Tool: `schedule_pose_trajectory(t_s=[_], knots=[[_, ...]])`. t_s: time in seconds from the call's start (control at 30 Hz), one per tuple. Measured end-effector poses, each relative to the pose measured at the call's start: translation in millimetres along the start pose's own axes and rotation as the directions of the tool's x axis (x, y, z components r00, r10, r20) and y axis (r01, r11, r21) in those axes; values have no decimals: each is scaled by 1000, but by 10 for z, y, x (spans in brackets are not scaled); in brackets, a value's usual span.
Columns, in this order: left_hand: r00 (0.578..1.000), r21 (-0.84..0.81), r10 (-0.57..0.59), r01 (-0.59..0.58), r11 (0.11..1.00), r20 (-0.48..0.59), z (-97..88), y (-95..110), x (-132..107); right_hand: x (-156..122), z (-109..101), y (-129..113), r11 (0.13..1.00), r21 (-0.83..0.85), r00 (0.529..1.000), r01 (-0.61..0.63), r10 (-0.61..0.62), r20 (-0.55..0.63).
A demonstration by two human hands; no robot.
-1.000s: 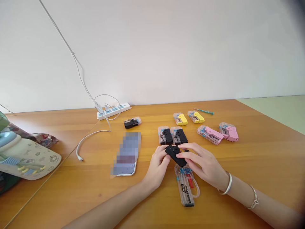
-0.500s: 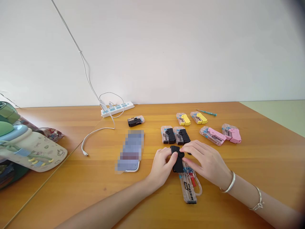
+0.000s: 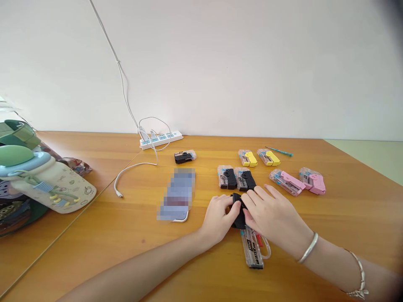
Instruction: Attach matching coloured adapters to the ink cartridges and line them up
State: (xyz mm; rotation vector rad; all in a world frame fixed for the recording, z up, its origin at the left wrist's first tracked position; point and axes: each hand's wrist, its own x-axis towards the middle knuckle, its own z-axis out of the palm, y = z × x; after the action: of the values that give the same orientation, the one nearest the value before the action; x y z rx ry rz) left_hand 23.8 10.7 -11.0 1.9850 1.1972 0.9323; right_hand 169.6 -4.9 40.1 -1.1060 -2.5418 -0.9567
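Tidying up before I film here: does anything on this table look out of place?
The cream water bottle with the green lid lies on its side at the far left of the table, rather than standing upright.

Matte black all over on the plastic piece (image 3: 239, 212), with pink-and-clear packs (image 3: 286, 182) off to its right and yellow-and-clear packs (image 3: 247, 158) behind it. Way left of it, a cream water bottle (image 3: 52, 188) is covered in little doodles, topped by a green lid (image 3: 14, 155).

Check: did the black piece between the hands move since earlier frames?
Yes: the black piece turned from diagonal to nearly upright, now pointing at the black blister pack beyond it.
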Motion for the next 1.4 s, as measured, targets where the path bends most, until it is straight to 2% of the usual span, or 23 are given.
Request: schedule_pose_trajectory(t_s=[0.07, 0.13, 0.3, 0.43, 0.57, 0.7, 0.87, 1.03, 1.27, 1.4], knots=[[1000, 1, 1, -1, 1000, -7, 0, -4, -1, 24, 31, -10, 999, -31, 999, 42, -43, -7], [999, -24, -25, 24, 999, -23, -6, -3, -1, 35, 67, 23, 999, 8, 999, 48, -48, -19], [998, -158, -67, 67, 985, 4, -48, 43, -12, -55, 182, 231, 954, 281, 994, -102, 111, -15], [999, -134, -44, 46, 990, 22, -67, 82, -20, -256, 302, 334, 868, 454, 975, -200, 222, 5], [999, -100, -39, 41, 994, 24, -64, 82, -15, -405, 359, 295, 736, 615, 940, -283, 340, 26], [998, -70, -42, 45, 997, 44, -64, 77, -8, -408, 320, 197, 643, 721, 912, -260, 408, -36], [998, -9, -8, 8, 1000, 65, -60, 69, -2, -374, 277, 115, 679, 708, 923, -192, 371, -106], [999, -30, 8, -7, 1000, 39, -47, 35, -2, -388, 295, 98, 732, 670, 945, -125, 293, -145], [998, -34, 47, -45, 998, 31, -49, 22, -4, -363, 293, 96, 801, 597, 946, -28, 214, -244], [998, -32, 35, -33, 999, 48, -60, 52, -9, -359, 285, 92, 777, 629, 951, -35, 220, -218]])
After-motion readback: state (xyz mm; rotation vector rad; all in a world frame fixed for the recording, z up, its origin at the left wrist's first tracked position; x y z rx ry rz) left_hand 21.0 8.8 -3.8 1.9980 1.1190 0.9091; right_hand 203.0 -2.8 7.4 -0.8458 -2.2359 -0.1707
